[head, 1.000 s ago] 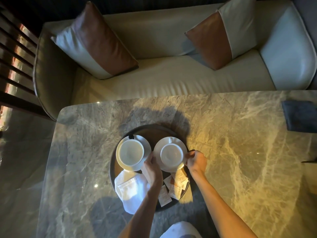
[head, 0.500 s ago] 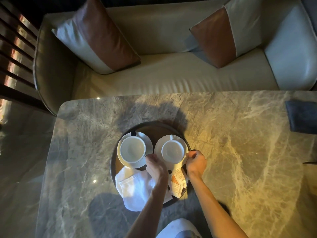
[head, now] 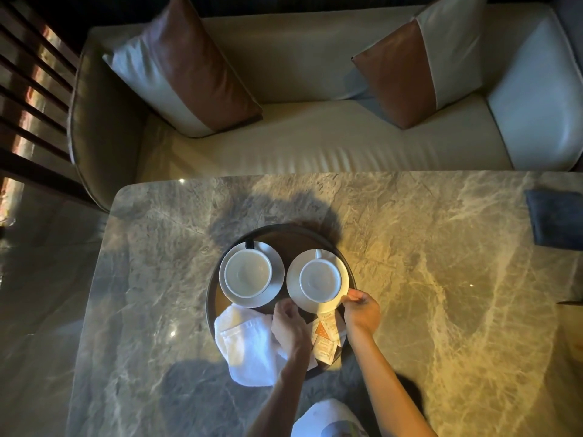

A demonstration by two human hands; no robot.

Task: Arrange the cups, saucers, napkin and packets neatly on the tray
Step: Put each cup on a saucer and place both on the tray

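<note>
Marble table [head: 441,310], heavily veined, warm light from the right; cream sofa [head: 315,152] with two cushions beyond it.

Round dark tray [head: 210,307] is the landmark. Both cups sit on saucers at its far half. Right saucer [head: 295,288] has shifted slightly since a second ago. Right hand [head: 362,312] still pinches its near-right rim. Left hand [head: 288,323] has slid back off that saucer, fingers loosely curled, holding nothing, over the white napkin [head: 249,345]. Packets [head: 326,337] lie loose at the tray's near right, unsorted. Judgement: saucers nearly squared; napkin, packets remain.

My left hand [head: 288,323] hovers curled, palm down; my right hand [head: 361,312] pinches with thumb and fingers.
</note>
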